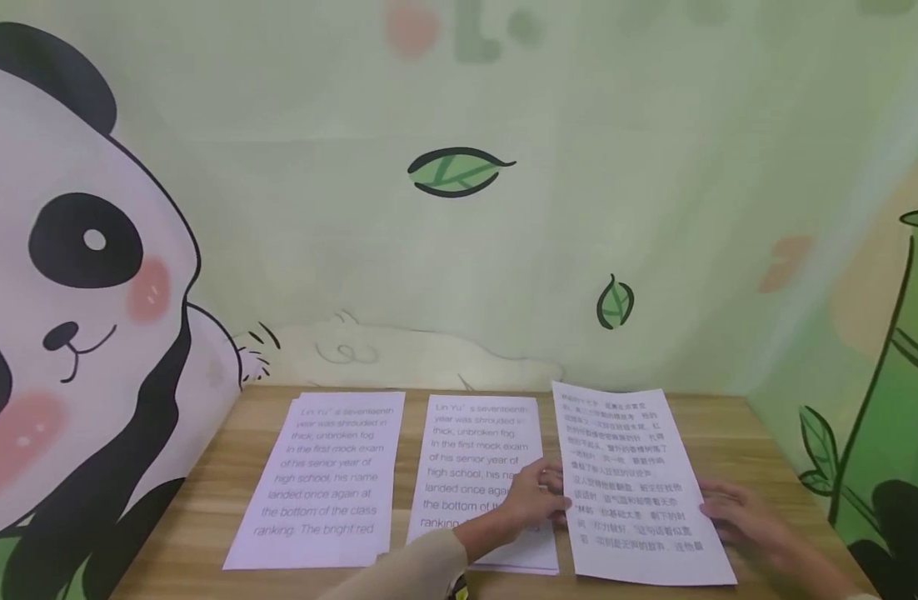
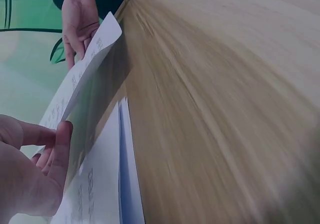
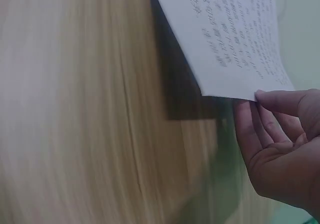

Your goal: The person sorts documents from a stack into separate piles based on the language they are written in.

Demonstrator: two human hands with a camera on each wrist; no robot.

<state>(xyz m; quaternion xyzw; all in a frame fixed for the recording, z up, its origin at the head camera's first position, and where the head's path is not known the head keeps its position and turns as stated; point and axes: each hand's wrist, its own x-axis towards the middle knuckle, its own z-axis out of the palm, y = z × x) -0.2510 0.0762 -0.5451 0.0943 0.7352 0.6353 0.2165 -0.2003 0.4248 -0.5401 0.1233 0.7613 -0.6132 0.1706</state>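
Observation:
A sheet of paper (image 1: 631,479) printed with Chinese characters is held over the right part of the table. My left hand (image 1: 530,500) pinches its left edge between thumb and fingers. At the opposite edge, my right hand (image 1: 740,512) grips the sheet, thumb on top and fingers underneath, as the right wrist view shows. The sheet bows slightly, and its shadow falls on the wood below. Beneath my left forearm lies the middle stack of paper (image 1: 474,442), printed in English and partly covered by that hand.
Another stack of English-printed paper (image 1: 320,479) lies on the left of the wooden table (image 1: 177,533), its sheets slightly out of line. Behind the table hangs a green backdrop (image 1: 339,217) with a panda and leaves drawn on it.

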